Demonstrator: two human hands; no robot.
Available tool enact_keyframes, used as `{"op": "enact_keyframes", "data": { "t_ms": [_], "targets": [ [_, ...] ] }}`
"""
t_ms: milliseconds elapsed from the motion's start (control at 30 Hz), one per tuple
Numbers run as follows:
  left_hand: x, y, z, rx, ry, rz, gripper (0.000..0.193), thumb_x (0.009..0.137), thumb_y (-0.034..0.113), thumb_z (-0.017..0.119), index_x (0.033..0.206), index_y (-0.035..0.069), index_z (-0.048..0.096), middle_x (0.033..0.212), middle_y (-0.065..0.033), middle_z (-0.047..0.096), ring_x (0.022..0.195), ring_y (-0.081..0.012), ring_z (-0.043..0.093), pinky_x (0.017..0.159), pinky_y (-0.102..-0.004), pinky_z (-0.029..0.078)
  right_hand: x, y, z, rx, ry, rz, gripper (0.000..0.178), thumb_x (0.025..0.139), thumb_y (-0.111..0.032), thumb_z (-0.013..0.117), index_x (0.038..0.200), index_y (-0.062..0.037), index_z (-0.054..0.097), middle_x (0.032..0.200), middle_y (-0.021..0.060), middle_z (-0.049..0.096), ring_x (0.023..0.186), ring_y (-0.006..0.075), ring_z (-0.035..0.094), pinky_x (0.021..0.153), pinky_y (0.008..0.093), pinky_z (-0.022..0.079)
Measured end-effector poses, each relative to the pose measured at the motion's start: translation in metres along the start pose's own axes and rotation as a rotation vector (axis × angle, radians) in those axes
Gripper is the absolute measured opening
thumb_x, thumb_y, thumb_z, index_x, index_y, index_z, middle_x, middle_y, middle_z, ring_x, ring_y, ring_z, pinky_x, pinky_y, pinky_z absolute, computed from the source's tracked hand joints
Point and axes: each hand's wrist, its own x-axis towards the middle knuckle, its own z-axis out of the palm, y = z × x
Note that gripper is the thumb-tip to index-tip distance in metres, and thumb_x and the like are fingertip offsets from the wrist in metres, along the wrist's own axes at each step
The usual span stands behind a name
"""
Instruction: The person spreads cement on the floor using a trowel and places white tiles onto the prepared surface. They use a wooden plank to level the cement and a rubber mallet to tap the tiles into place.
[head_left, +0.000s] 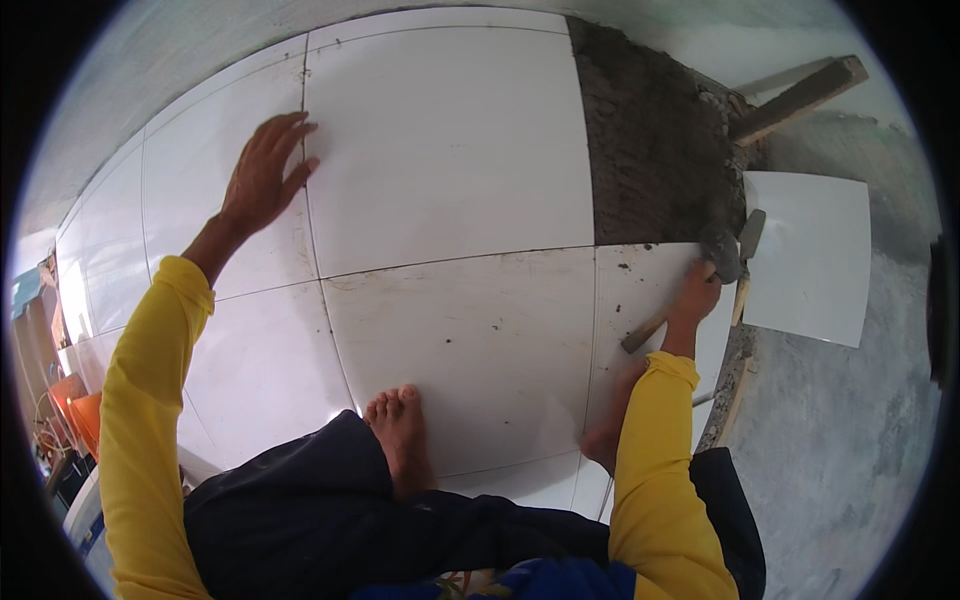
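My left hand (265, 175) is spread over the white floor tiles, its fingertips by the joint beside a large white tile (450, 140). Nothing is in it. On the right, my right hand (695, 292) is closed around a wooden-handled tool (650, 328). The tool's rounded grey head (722, 255) is at the corner of a dark wet mortar bed (650, 140); its exact kind is unclear. Just right of it, a second tool (752, 235) with a dark head and a light handle lies at the edge of a loose white tile (805, 255).
A wooden board (800, 98) leans at the far right by the wall. Rough grey concrete (820, 430) runs along the right side. Mortar crumbs dot the tiles near my bare feet (398, 425). Orange containers (80, 410) and clutter stand at the left rim.
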Motion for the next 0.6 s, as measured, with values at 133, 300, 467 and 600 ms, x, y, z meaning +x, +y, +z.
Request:
{"op": "enact_keyframes", "data": {
  "t_ms": [133,300,467,600],
  "targets": [
    [-0.015,0.046,-0.004,0.002,-0.137,0.165,0.049,0.098,0.025,0.072,0.142,0.011,0.058,0.155,-0.0115,0.051,0.146,-0.033,0.045,0.124,-0.0472,0.037,-0.011,-0.012,0.008,0.034,-0.006,0.009,0.054,0.091,-0.039,0.074,0.117,0.0076,0.068,0.107,0.0221,0.074,0.098,0.0364,0.071,0.089,0.0456,0.054],
    [-0.026,0.104,0.006,-0.099,-0.321,0.497,0.055,0.099,0.032,0.07,0.147,0.01,0.054,0.162,-0.0082,0.047,0.152,-0.0251,0.041,0.128,-0.0487,0.031,0.0,-0.011,0.002,0.04,-0.028,0.016,0.046,0.092,-0.038,0.073,0.108,0.0054,0.07,0.096,0.0193,0.074,0.091,0.0347,0.071,0.084,0.0459,0.054],
    [-0.035,0.134,0.008,-0.107,-0.457,0.615,0.058,0.102,0.037,0.067,0.152,0.013,0.051,0.164,-0.0047,0.045,0.155,-0.0211,0.037,0.13,-0.0486,0.028,0.042,-0.04,-0.05,-0.028,-0.245,-0.172,0.041,0.093,-0.036,0.073,0.105,0.0032,0.069,0.084,0.0126,0.072,0.079,0.0251,0.07,0.077,0.044,0.053],
    [-0.031,0.147,0.01,-0.1,-0.485,0.589,0.063,0.099,0.037,0.071,0.153,0.013,0.049,0.165,-0.004,0.043,0.156,-0.0204,0.036,0.13,-0.0494,0.027,0.077,-0.078,-0.172,-0.306,-0.398,-0.437,0.037,0.095,-0.032,0.07,0.108,0.0026,0.066,0.086,0.018,0.072,0.08,0.0323,0.071,0.075,0.0451,0.053]
  ]
}}
